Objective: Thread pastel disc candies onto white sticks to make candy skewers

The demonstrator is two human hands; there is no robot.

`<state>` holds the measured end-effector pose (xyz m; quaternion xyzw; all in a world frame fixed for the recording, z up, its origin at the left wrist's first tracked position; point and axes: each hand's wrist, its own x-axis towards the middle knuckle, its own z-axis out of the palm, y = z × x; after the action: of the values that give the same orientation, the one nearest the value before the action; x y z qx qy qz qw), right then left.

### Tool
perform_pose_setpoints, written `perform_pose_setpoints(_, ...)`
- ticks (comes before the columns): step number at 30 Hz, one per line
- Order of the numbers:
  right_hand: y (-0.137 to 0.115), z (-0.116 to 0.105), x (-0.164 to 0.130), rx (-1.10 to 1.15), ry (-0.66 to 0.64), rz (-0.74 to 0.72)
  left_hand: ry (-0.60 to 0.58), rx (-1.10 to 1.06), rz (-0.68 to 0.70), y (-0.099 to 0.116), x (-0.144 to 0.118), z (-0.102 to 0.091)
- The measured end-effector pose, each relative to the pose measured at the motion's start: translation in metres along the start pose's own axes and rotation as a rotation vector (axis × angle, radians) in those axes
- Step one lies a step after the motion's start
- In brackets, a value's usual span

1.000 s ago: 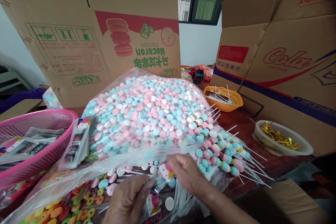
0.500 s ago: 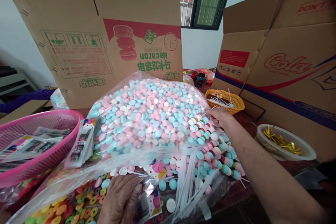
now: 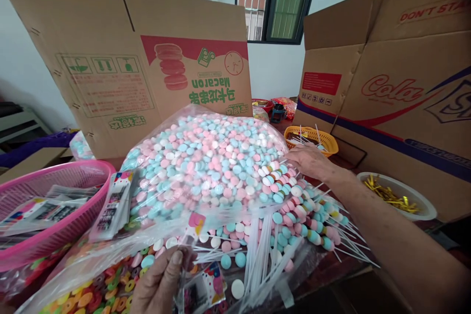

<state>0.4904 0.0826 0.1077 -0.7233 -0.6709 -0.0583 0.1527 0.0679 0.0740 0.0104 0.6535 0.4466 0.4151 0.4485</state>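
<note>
My left hand (image 3: pixel 162 274) is low in the middle, thumb and fingers pinching a clear printed packaging bag (image 3: pixel 194 228) by its lower part. Another printed bag (image 3: pixel 209 284) lies just right of it. Out at the right, my right hand (image 3: pixel 307 159) has its fingers curled at the stick ends of a row of candy skewers (image 3: pixel 277 176), which rest against a large clear bag of pink, blue and white candies (image 3: pixel 206 157). Its fingertips are partly hidden. More candy skewers (image 3: pixel 312 221) lie piled below my right forearm, sticks pointing right.
A pink basket (image 3: pixel 106 171) of printed bags stands left. White sticks (image 3: pixel 259 250) and ring candies (image 3: pixel 106 289) lie in front. A yellow basket (image 3: pixel 329 143) holds sticks; a clear bowl (image 3: pixel 429 211) holds gold ties. Cardboard boxes (image 3: pixel 206 19) (image 3: pixel 390 59) rise behind and right.
My left hand has lifted slightly and now pinches up a printed bag that lay under its fingers. My right hand stays by the candy skewers. The view has shifted a little right.
</note>
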Motion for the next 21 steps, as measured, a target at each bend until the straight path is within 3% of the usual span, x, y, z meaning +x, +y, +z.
perform_pose_setpoints(3,-0.016,-0.008,-0.032,0.01,-0.022,-0.042,0.034,-0.406,-0.245,0.018,0.004,0.007)
perform_pose_setpoints(5,-0.041,0.0,-0.061,0.045,-0.009,-0.057,0.043,-0.62,-0.323,0.035,0.009,0.017)
perform_pose_setpoints(8,-0.099,0.027,-0.105,0.207,0.099,-0.089,0.073,-0.855,-0.213,0.059,0.016,0.036)
perform_pose_setpoints(11,-0.163,0.055,-0.138,0.458,0.175,-0.137,0.024,-0.981,-0.22,0.068,0.019,0.046)
perform_pose_setpoints(14,-0.211,0.071,-0.153,0.652,0.173,-0.111,0.051,-1.065,-0.222,0.065,0.014,0.044)
perform_pose_setpoints(21,-0.264,0.084,-0.157,0.852,0.1,-0.027,0.252,-1.049,-0.202,0.056,-0.007,0.03)
